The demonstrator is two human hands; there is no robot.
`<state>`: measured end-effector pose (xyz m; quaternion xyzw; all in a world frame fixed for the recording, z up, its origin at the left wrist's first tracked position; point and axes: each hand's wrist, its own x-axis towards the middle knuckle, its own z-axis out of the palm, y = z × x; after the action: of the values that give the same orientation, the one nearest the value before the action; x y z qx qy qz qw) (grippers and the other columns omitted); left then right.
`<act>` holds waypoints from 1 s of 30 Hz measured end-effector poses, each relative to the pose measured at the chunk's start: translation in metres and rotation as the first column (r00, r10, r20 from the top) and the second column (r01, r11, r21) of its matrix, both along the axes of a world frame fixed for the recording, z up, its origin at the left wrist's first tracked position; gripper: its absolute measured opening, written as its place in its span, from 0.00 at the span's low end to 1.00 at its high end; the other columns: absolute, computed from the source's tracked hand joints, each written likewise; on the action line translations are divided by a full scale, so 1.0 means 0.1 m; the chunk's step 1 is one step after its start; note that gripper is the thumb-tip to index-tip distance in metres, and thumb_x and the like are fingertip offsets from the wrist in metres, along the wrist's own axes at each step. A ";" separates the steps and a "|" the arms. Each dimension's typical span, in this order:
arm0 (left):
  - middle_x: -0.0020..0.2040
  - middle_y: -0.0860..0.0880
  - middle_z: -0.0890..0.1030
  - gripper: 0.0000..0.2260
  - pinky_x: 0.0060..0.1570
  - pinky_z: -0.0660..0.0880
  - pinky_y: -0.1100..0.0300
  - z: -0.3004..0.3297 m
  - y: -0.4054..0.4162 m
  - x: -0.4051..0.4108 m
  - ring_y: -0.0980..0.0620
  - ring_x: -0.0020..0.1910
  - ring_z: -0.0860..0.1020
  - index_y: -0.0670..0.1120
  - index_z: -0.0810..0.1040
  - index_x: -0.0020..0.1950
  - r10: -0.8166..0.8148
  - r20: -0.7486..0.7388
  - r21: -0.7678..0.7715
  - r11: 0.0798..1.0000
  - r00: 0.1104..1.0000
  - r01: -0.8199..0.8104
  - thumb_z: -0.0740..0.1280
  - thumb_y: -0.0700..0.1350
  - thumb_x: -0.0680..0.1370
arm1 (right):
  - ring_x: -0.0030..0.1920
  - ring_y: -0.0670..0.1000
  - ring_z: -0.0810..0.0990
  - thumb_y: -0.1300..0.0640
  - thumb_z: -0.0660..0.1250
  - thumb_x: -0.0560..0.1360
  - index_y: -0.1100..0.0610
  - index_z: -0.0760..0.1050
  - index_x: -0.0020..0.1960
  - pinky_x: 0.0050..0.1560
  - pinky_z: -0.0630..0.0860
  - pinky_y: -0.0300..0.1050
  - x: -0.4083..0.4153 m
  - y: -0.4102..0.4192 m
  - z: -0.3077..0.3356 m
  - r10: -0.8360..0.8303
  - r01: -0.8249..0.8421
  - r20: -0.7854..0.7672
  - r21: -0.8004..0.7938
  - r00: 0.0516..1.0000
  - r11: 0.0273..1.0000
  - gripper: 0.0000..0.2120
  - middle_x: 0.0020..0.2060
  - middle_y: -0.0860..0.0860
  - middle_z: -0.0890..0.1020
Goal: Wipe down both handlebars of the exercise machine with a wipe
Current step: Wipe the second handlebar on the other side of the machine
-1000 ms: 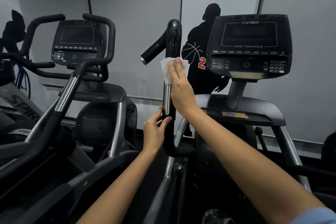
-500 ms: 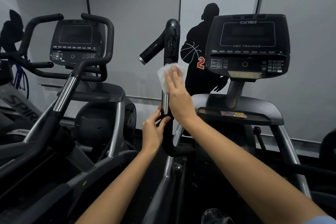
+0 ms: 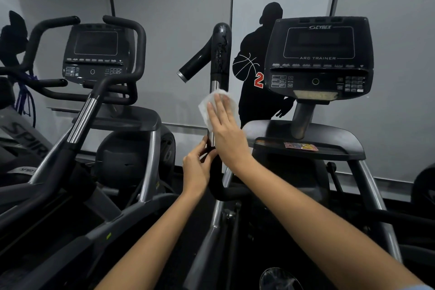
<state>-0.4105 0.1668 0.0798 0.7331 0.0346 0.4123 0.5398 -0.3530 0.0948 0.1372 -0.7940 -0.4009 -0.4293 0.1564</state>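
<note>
The machine's left handlebar (image 3: pixel 220 54) stands upright in the middle, black wet-looking grip on top, a chrome section below it. My right hand (image 3: pixel 227 128) lies flat against the chrome section and presses a white wipe (image 3: pixel 206 107) onto it. My left hand (image 3: pixel 196 168) grips the black bar just under the chrome section, below the right hand. The machine's other handlebar is out of view.
The Cybex Arc Trainer console (image 3: pixel 317 56) sits at the right on its dark shelf (image 3: pixel 306 139). A second machine (image 3: pixel 94 54) with curved black bars stands close on the left. A grey wall with a black basketball-player figure (image 3: pixel 259 66) is behind.
My right hand and the wipe have slid down the handlebar, from just under the black grip to the chrome section. My left hand has kept its hold.
</note>
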 end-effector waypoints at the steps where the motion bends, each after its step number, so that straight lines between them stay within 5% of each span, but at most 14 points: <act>1: 0.64 0.47 0.76 0.21 0.61 0.72 0.60 0.00 0.00 0.00 0.54 0.62 0.75 0.42 0.70 0.68 0.001 -0.001 -0.001 1.000 1.000 -0.001 0.68 0.40 0.75 | 0.75 0.58 0.48 0.67 0.47 0.72 0.62 0.52 0.75 0.57 0.77 0.50 -0.03 -0.02 -0.04 0.071 -0.067 -0.083 0.041 0.994 0.997 0.30 0.75 0.58 0.50; 3: 0.64 0.47 0.76 0.22 0.61 0.73 0.60 0.01 0.01 0.00 0.54 0.61 0.75 0.42 0.70 0.68 -0.001 -0.013 0.002 1.000 1.000 0.001 0.69 0.40 0.75 | 0.76 0.55 0.44 0.69 0.48 0.75 0.59 0.43 0.76 0.63 0.72 0.46 -0.09 -0.02 0.05 0.197 -0.149 -0.230 0.208 0.953 0.967 0.31 0.76 0.54 0.42; 5: 0.63 0.47 0.77 0.23 0.60 0.73 0.59 0.03 0.04 -0.01 0.55 0.60 0.76 0.42 0.70 0.68 -0.019 -0.030 0.007 1.000 0.999 0.020 0.70 0.40 0.74 | 0.76 0.53 0.50 0.70 0.50 0.77 0.58 0.42 0.76 0.68 0.62 0.41 -0.07 0.06 0.26 0.290 -0.142 -0.363 0.382 0.886 0.913 0.31 0.76 0.54 0.44; 7: 0.62 0.47 0.78 0.23 0.61 0.74 0.57 0.04 0.07 -0.01 0.57 0.59 0.77 0.43 0.70 0.68 -0.036 -0.042 0.000 0.999 0.998 0.036 0.70 0.40 0.74 | 0.72 0.54 0.62 0.69 0.52 0.78 0.58 0.45 0.77 0.68 0.64 0.44 0.00 0.13 0.44 0.399 -0.139 -0.447 0.509 0.801 0.850 0.30 0.75 0.56 0.57; 9: 0.63 0.47 0.77 0.24 0.61 0.73 0.58 0.04 0.07 -0.01 0.58 0.58 0.76 0.42 0.70 0.68 -0.033 -0.048 -0.001 0.999 0.998 0.033 0.70 0.40 0.74 | 0.55 0.54 0.75 0.66 0.53 0.79 0.58 0.50 0.76 0.52 0.75 0.39 0.05 0.09 0.43 0.470 -0.135 -0.479 0.580 0.741 0.803 0.27 0.62 0.59 0.73; 11: 0.63 0.46 0.76 0.23 0.58 0.73 0.66 0.02 0.06 0.00 0.60 0.57 0.75 0.42 0.70 0.68 -0.025 -0.051 -0.005 1.000 0.998 0.025 0.70 0.40 0.74 | 0.39 0.45 0.74 0.65 0.53 0.80 0.63 0.61 0.71 0.36 0.70 0.27 0.03 0.00 0.25 0.485 -0.113 -0.533 0.585 0.694 0.803 0.19 0.45 0.54 0.76; 14: 0.63 0.46 0.76 0.23 0.52 0.70 0.77 0.02 0.04 0.00 0.61 0.56 0.74 0.41 0.69 0.69 -0.017 -0.045 -0.013 1.000 0.999 0.017 0.69 0.39 0.74 | 0.36 0.41 0.71 0.64 0.54 0.80 0.58 0.68 0.57 0.35 0.70 0.29 -0.02 -0.08 -0.06 0.552 -0.142 -0.590 0.597 0.590 0.790 0.08 0.38 0.46 0.73; 20: 0.63 0.46 0.76 0.24 0.62 0.72 0.58 0.03 0.04 -0.01 0.59 0.57 0.75 0.42 0.69 0.69 -0.020 -0.051 -0.006 1.000 0.998 0.020 0.70 0.39 0.74 | 0.37 0.39 0.70 0.61 0.53 0.81 0.66 0.67 0.66 0.36 0.68 0.24 0.14 -0.03 0.29 0.524 -0.127 -0.544 0.604 0.656 0.786 0.16 0.43 0.48 0.74; 24: 0.64 0.47 0.76 0.24 0.63 0.71 0.59 0.03 0.03 -0.02 0.60 0.57 0.74 0.42 0.68 0.69 -0.028 -0.049 -0.015 1.000 0.998 0.028 0.69 0.40 0.74 | 0.44 0.43 0.74 0.61 0.52 0.81 0.66 0.67 0.64 0.46 0.71 0.30 0.13 -0.05 0.08 0.564 -0.144 -0.573 0.614 0.595 0.776 0.15 0.47 0.51 0.76; 27: 0.65 0.47 0.75 0.24 0.62 0.71 0.61 0.03 0.02 -0.02 0.60 0.59 0.74 0.42 0.68 0.69 -0.036 -0.037 -0.029 0.999 0.999 0.035 0.70 0.40 0.74 | 0.39 0.44 0.73 0.62 0.52 0.81 0.61 0.72 0.50 0.39 0.71 0.28 0.05 -0.11 -0.10 0.589 -0.165 -0.608 0.608 0.532 0.777 0.10 0.38 0.49 0.75; 30: 0.64 0.46 0.76 0.24 0.64 0.71 0.57 0.03 0.03 -0.02 0.57 0.59 0.75 0.42 0.68 0.69 -0.038 -0.055 -0.026 0.999 0.998 0.036 0.70 0.40 0.74 | 0.30 0.44 0.65 0.63 0.52 0.81 0.54 0.66 0.36 0.29 0.65 0.30 0.06 -0.12 0.18 0.581 -0.158 -0.584 0.615 0.567 0.772 0.15 0.30 0.48 0.68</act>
<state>-0.4127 0.1694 0.0828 0.7378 0.0412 0.3813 0.5554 -0.3472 0.0828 0.1555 -0.7213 -0.3380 -0.1064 0.5951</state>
